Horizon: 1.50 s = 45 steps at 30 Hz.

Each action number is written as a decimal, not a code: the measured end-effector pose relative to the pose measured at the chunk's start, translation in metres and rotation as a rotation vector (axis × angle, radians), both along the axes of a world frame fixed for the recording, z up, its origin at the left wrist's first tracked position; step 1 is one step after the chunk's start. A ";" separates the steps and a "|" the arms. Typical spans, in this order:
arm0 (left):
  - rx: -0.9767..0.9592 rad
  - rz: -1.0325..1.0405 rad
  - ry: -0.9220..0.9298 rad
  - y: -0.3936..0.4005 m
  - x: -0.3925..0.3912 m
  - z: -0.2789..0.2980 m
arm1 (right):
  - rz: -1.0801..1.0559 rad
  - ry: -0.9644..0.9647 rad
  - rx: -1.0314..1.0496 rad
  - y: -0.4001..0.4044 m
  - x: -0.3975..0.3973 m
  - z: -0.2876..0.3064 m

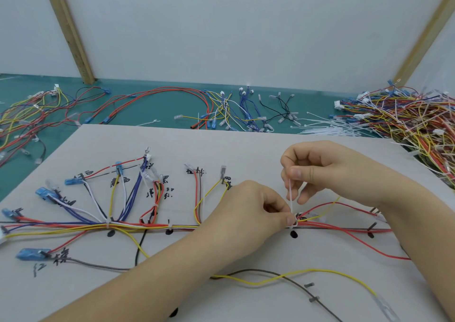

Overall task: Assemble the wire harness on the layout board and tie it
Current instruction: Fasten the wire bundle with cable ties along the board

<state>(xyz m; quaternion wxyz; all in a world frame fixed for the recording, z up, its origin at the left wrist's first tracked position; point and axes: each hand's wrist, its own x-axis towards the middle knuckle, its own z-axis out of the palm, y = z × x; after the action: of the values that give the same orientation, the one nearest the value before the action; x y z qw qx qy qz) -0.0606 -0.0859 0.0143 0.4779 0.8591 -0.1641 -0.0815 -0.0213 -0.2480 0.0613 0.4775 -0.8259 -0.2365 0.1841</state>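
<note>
A grey layout board (246,147) carries a wire harness (138,226) of red, yellow, blue, white and black wires running along its middle, with branches ending in blue and clear connectors. A white cable tie (291,199) stands up from the bundle right of centre. My left hand (256,208) pinches the tie's head against the wires at the bundle. My right hand (317,169) is above it and pinches the tie's free tail between thumb and fingers. Two earlier ties (169,226) sit on the bundle to the left.
Loose white cable ties (327,127) lie behind the board on the green table. A big heap of finished harnesses (413,122) fills the right rear. Loose wire groups (234,110) lie at the back centre and more wires (27,115) at the left. Metal pegs (314,298) stick up from the board.
</note>
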 end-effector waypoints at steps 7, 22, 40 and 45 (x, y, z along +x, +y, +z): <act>0.074 -0.010 -0.100 -0.003 -0.002 -0.002 | -0.062 -0.039 0.041 0.001 0.000 0.000; 0.142 -0.002 -0.244 -0.006 -0.007 -0.004 | 0.117 0.185 0.000 -0.010 0.002 0.000; 0.323 0.032 -0.343 -0.007 -0.015 -0.008 | 0.184 0.128 -0.080 -0.007 0.001 0.003; 0.280 0.058 -0.299 -0.007 -0.010 -0.005 | 0.032 0.083 -0.068 0.003 -0.001 -0.003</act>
<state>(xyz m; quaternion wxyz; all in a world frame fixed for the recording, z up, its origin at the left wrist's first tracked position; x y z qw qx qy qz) -0.0704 -0.0932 0.0090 0.3263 0.9240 -0.1955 0.0384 -0.0227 -0.2445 0.0582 0.4555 -0.8295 -0.2232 0.2336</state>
